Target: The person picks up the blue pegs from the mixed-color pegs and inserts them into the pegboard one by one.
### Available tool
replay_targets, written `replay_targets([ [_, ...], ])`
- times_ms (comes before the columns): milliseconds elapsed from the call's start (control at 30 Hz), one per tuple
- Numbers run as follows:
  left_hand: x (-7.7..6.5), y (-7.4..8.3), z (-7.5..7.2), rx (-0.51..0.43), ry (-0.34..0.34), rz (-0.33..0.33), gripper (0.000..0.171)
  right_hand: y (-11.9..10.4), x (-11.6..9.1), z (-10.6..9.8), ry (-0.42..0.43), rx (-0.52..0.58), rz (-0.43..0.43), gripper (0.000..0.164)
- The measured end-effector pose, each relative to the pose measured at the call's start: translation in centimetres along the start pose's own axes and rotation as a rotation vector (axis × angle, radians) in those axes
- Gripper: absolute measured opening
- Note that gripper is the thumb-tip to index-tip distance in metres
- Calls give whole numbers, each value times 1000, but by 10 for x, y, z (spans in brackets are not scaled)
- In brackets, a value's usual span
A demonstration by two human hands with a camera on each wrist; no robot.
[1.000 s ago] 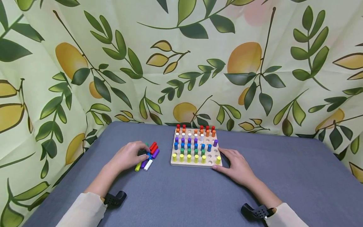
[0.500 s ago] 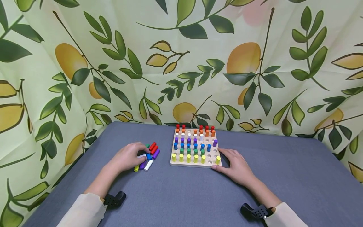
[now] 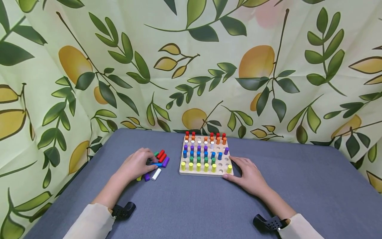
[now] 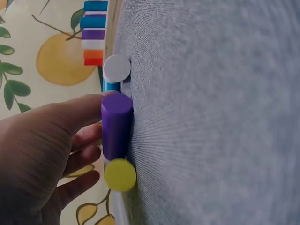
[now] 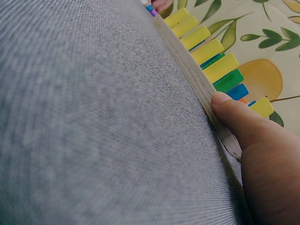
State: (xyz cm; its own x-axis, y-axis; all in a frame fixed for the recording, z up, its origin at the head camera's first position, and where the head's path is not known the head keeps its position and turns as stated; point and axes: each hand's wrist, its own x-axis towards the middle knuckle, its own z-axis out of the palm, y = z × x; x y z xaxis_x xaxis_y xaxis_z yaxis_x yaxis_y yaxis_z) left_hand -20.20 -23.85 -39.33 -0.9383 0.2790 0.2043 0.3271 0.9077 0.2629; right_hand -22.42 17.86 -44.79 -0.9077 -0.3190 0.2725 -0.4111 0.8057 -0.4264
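My left hand [image 3: 138, 163] reaches into a small pile of loose coloured pegs, its fingertips right at a blue peg [image 3: 157, 164]. In the left wrist view a purple peg [image 4: 117, 126] covers one fingertip, so I cannot tell whether the fingers pinch anything. A yellow peg [image 4: 120, 175] and a white peg [image 3: 156, 174] lie close by. My right hand [image 3: 249, 176] holds the near right corner of the wooden pegboard [image 3: 203, 173], thumb on the front edge and fingers along the right side. Rows of coloured pegs stand in it, with some bare holes toward the right.
At the far side of the pile lie red pegs [image 3: 161, 155], a green peg [image 3: 156, 154] and another purple peg [image 3: 165, 162]. Grey cloth covers the table [image 3: 191, 205]. Behind it hangs a curtain [image 3: 209, 66] printed with leaves and fruit.
The blue peg by my left fingertips has turned and now lies sideways. Purple and yellow pegs near the hand have shifted left. My right hand and the pegboard stay put.
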Motion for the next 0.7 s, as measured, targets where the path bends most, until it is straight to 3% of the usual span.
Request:
replay_targets([
  [200,2,5,2,15,8,49,12,0,0,0,1,-1,-3,85],
  [467,5,7,3,-19,-26,42,6,1,0,0,9,0,-14,85],
  [700,7,11,-1,-41,8,49,7,1,0,1,7,2,-10,85],
])
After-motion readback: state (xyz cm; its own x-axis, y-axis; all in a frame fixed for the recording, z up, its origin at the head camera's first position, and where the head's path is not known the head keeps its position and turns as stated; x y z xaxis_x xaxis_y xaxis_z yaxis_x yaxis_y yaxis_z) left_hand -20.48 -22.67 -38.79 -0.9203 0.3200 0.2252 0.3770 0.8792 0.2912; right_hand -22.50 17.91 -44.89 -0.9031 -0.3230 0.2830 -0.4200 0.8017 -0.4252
